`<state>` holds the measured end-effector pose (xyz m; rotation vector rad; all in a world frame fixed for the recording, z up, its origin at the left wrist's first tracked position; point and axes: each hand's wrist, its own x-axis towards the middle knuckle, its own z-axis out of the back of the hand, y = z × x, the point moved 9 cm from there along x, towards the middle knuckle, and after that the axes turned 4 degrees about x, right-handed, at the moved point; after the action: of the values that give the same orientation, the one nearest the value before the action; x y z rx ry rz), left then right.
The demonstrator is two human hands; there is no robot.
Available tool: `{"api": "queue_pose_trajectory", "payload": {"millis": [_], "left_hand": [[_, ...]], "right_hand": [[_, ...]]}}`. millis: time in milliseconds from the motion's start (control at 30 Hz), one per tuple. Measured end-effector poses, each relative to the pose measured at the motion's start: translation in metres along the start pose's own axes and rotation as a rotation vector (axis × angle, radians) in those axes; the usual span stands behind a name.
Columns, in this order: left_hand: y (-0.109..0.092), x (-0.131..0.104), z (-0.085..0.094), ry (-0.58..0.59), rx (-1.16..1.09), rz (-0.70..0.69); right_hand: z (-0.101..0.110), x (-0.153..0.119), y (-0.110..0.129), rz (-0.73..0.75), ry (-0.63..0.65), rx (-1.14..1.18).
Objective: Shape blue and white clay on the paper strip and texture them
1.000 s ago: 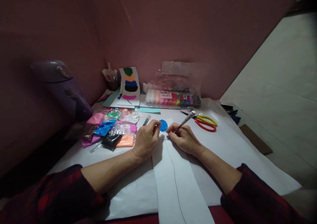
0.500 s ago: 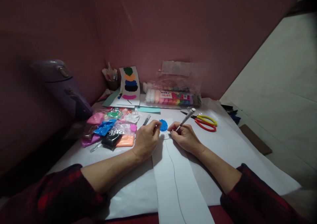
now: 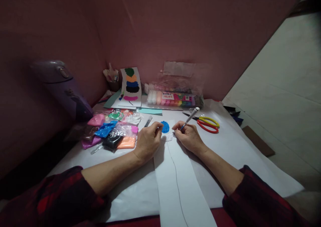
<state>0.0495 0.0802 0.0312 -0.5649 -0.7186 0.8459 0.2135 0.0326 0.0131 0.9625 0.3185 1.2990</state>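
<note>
A long white paper strip (image 3: 173, 173) lies down the middle of the table, with a thin curved line drawn along it. Near its far end sits a round blue patch (image 3: 165, 127), and just below that are light scribbled marks (image 3: 169, 137). Beside the patch on the left, my left hand (image 3: 148, 140) is closed with fingertips pinched together; what they hold, if anything, is too small to name. On the right, my right hand (image 3: 188, 136) grips a striped white pen (image 3: 192, 116), which leans up and to the right.
Bagged coloured clay (image 3: 112, 133) lies at left, near a purple bottle (image 3: 67, 89). Behind stand a painted card (image 3: 132, 86), a cup (image 3: 111, 78) and a clay pack (image 3: 173, 98). Scissors (image 3: 208, 124) lie right of my right hand; another pen (image 3: 148, 121) is behind my left.
My right hand has shifted slightly right with the pen, away from the blue patch, uncovering more of the marks. My left hand stays in place.
</note>
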Motion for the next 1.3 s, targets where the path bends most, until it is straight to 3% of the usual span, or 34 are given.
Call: {"api": "queue_pose_trajectory", "payload": {"millis": [333,767,1300], "left_hand": [[-0.001,0.000,0.000,0.002,0.016,0.000],[-0.004,0.001,0.000,0.011,0.054,-0.007],[-0.006,0.001,-0.001,0.036,0.085,0.026]], "right_hand": [[0.006,0.000,0.001,0.018,-0.056,0.031],[-0.009,0.002,0.017,0.036,0.137,0.134],[-0.013,0.002,0.018,0.025,0.154,0.030]]}}
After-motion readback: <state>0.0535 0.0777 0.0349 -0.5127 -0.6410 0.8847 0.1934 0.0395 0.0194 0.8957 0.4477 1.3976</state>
